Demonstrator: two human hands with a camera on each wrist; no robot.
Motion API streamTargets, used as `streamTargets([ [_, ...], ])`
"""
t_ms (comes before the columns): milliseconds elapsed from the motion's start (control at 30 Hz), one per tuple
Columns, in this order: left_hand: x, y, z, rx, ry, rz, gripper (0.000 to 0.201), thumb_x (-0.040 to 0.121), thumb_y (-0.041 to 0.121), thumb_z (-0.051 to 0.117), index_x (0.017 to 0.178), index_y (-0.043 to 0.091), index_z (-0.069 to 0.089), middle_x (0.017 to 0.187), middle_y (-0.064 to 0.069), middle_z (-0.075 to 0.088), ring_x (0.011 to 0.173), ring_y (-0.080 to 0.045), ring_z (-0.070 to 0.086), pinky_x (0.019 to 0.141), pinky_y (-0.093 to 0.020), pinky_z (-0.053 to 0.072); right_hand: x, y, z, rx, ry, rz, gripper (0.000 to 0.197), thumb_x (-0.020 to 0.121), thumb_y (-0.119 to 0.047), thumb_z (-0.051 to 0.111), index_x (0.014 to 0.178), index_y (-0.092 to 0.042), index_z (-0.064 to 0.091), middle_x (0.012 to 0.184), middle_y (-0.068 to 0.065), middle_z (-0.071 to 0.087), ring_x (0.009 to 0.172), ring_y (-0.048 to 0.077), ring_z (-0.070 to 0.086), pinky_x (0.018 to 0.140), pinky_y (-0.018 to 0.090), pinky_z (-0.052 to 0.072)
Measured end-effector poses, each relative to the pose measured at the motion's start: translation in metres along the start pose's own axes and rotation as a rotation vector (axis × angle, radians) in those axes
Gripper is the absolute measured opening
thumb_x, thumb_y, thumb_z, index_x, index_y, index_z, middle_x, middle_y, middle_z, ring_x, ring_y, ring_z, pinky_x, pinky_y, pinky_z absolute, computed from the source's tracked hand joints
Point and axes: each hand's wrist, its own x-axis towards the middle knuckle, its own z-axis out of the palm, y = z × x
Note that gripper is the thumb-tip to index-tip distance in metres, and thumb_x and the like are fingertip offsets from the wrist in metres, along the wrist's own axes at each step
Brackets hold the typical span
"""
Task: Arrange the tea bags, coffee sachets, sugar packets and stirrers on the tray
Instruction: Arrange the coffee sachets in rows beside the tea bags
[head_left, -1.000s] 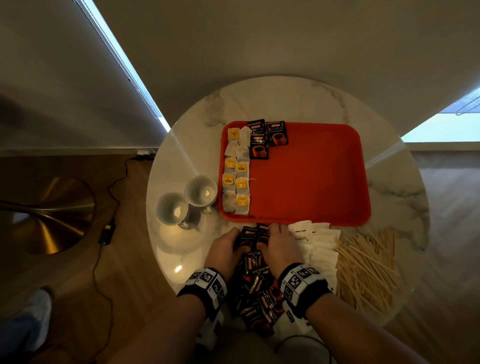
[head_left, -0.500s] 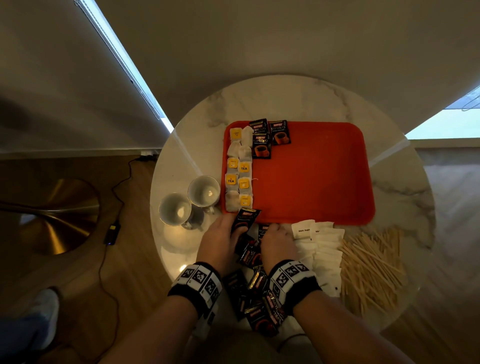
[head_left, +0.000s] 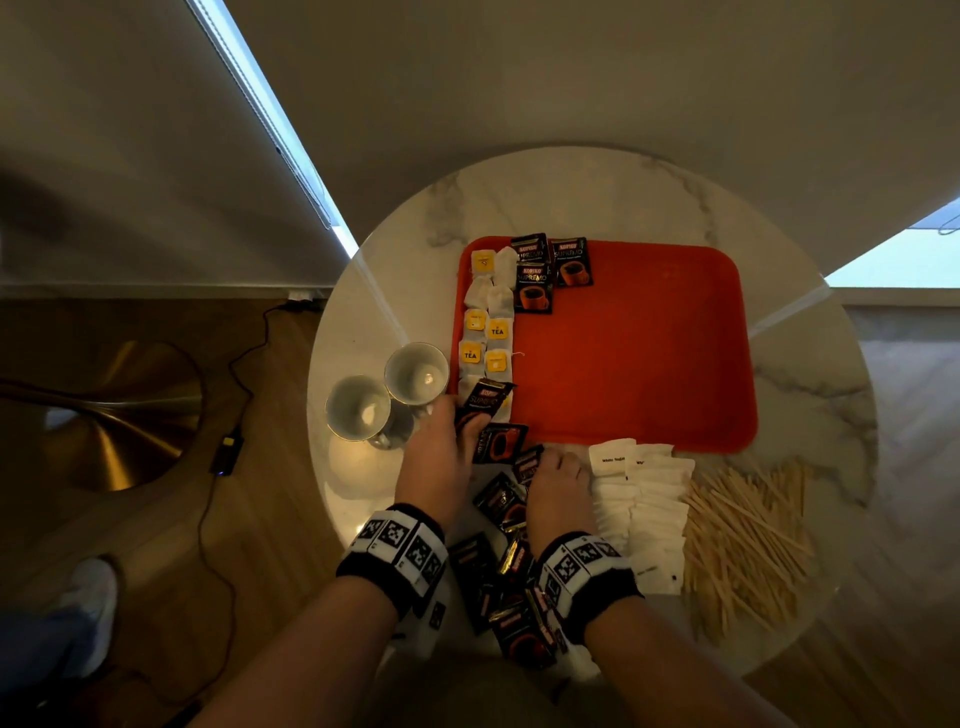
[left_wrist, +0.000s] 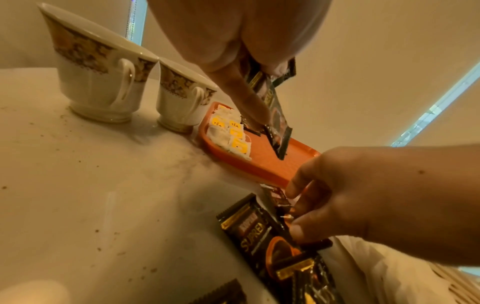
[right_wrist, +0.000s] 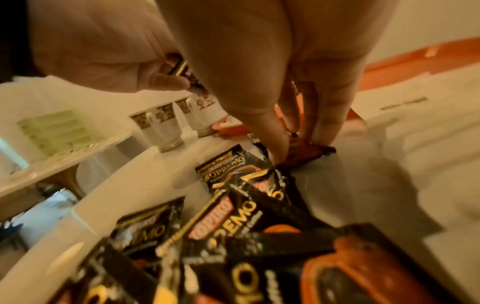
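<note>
Left hand (head_left: 441, 457) pinches a coffee sachet (head_left: 483, 402) over the near-left corner of the tray (head_left: 649, 364), above the tea bags (head_left: 485, 332); it could drop on them. Right hand (head_left: 558, 488) fingertips pinch another sachet (right_wrist: 306, 153) from the near pile (head_left: 506, 587); neighbours may drag along.

Left hand (left_wrist: 233, 41) pinching coffee sachet (left_wrist: 276, 121) above tray (left_wrist: 249, 168)

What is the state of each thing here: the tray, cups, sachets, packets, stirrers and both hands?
Tray: partly filled.
Tea bags: laid in rows on the tray.
Three coffee sachets: flat on the tray.
Held sachet: lifted, in the left hand grip.
Right hand: pinching a sachet in the pile.
Sugar packets: off the tray.
Stirrers: off the tray.
Cups: upright, empty.
</note>
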Motion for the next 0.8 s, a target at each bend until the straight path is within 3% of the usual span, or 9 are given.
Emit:
streamTargets([
  [100, -0.004, 0.004, -0.003, -0.022, 0.002, 0.027, 0.020, 0.095, 0.053, 0.051, 0.108, 0.040, 0.045, 0.100, 0.009, 0.069, 0.088, -0.012, 0.071, 0.073, -0.043, 0.063, 0.004, 0.002, -0.004, 0.125, -0.042, 0.058, 0.051, 0.095, -0.001, 0.053, 0.142, -0.001, 0.033, 0.141, 0.020, 0.049, 0.130, 0.033, 0.047, 0.105, 0.036, 0.040],
  [233, -0.003, 0.011, -0.006, -0.119, 0.039, -0.021, 0.027, 0.097, 0.038, 0.062, 0.120, 0.025, 0.053, 0.106, 0.007, 0.071, 0.093, -0.011, 0.072, 0.081, -0.041, 0.062, 0.009, 0.008, -0.006, 0.264, -0.094, 0.057, 0.048, 0.089, -0.003, 0.065, 0.131, -0.004, 0.041, 0.126, 0.018, 0.057, 0.117, 0.033, 0.057, 0.091, 0.037, 0.050],
  [333, 0.001, 0.010, -0.009, -0.186, 0.040, -0.067, 0.030, 0.095, 0.033, 0.066, 0.121, 0.021, 0.057, 0.108, 0.006, 0.072, 0.097, -0.011, 0.072, 0.086, -0.042, 0.061, 0.010, 0.017, -0.016, 0.409, -0.094, 0.012, 0.047, 0.086, -0.007, 0.071, 0.125, -0.010, 0.045, 0.118, 0.012, 0.057, 0.103, 0.027, 0.061, 0.084, 0.035, 0.053],
  [467, 0.006, 0.017, -0.011, -0.224, 0.036, -0.073, 0.028, 0.091, 0.032, 0.073, 0.115, 0.020, 0.064, 0.102, 0.007, 0.074, 0.093, -0.002, 0.071, 0.083, -0.027, 0.060, 0.009, 0.030, -0.033, 0.604, -0.061, -0.035, 0.074, 0.085, -0.006, 0.076, 0.147, -0.016, 0.036, 0.109, -0.001, 0.060, 0.098, 0.016, 0.061, 0.082, 0.027, 0.049],
  [567, 0.009, 0.028, -0.011, -0.330, 0.041, -0.064, 0.023, 0.089, 0.026, 0.076, 0.109, 0.017, 0.067, 0.097, 0.007, 0.075, 0.087, 0.004, 0.069, 0.072, -0.011, 0.054, 0.011, 0.039, -0.050, 0.732, -0.053, -0.015, 0.090, 0.081, -0.011, 0.082, 0.154, -0.016, 0.029, 0.105, -0.006, 0.059, 0.101, 0.015, 0.061, 0.089, 0.032, 0.051],
  [667, 0.013, 0.033, -0.008, -0.374, 0.049, -0.051, 0.017, 0.092, 0.028, 0.073, 0.104, 0.019, 0.065, 0.093, 0.008, 0.074, 0.086, 0.004, 0.069, 0.072, -0.013, 0.054, 0.015, 0.046, -0.068, 0.860, -0.086, -0.010, 0.083, 0.080, -0.015, 0.084, 0.147, -0.017, 0.036, 0.105, -0.004, 0.063, 0.097, 0.014, 0.064, 0.087, 0.032, 0.052],
  [800, 0.024, 0.027, -0.002, -0.381, 0.070, -0.083, 0.013, 0.095, 0.025, 0.068, 0.100, 0.026, 0.056, 0.095, 0.003, 0.074, 0.087, 0.001, 0.070, 0.075, -0.019, 0.056, 0.019, 0.051, -0.081, 1.015, -0.065, -0.041, 0.055, 0.080, -0.013, 0.084, 0.125, -0.018, 0.052, 0.108, -0.001, 0.065, 0.096, 0.015, 0.066, 0.079, 0.026, 0.052],
])
